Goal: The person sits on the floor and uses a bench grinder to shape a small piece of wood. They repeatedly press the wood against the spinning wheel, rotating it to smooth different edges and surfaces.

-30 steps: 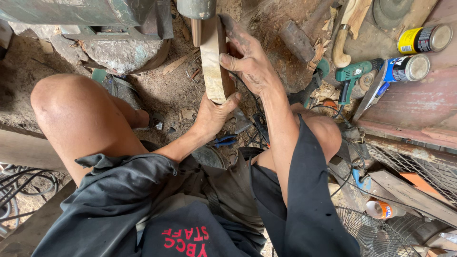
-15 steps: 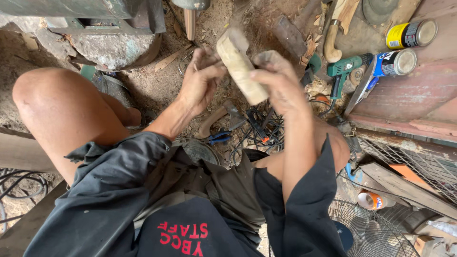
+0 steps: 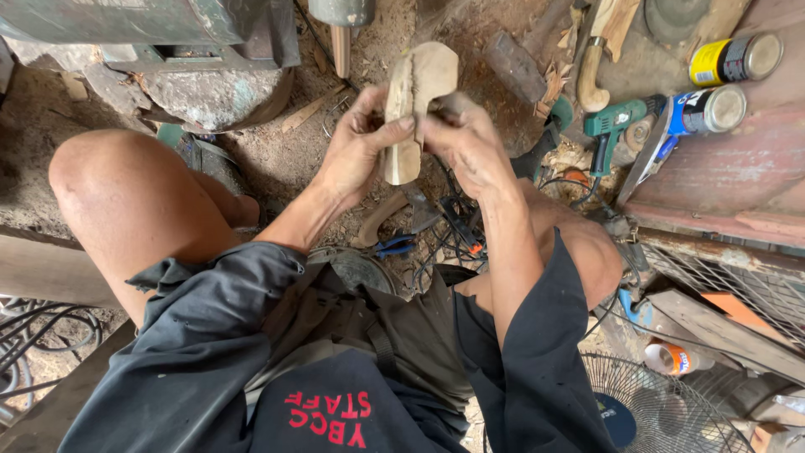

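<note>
I hold a pale carved wooden piece (image 3: pixel 417 96) upright in front of me with both hands. It has a rounded wider top and a narrower lower end. My left hand (image 3: pixel 356 151) grips its lower left side, thumb across the front. My right hand (image 3: pixel 465 143) clasps it from the right, fingers behind. I am seated on a dirt floor, knees apart, in dark shorts.
A metal machine base (image 3: pixel 201 75) stands at the upper left with a spindle (image 3: pixel 340 25) above the wood. A green power drill (image 3: pixel 620 126), two spray cans (image 3: pixel 721 84), a curved wooden handle (image 3: pixel 591 71), blue pliers (image 3: pixel 394 246) and cables lie around. A fan grille (image 3: pixel 662 403) sits lower right.
The wooden piece has come away from the spindle toward me and been turned so its broad face shows. Both hands shifted lower on it.
</note>
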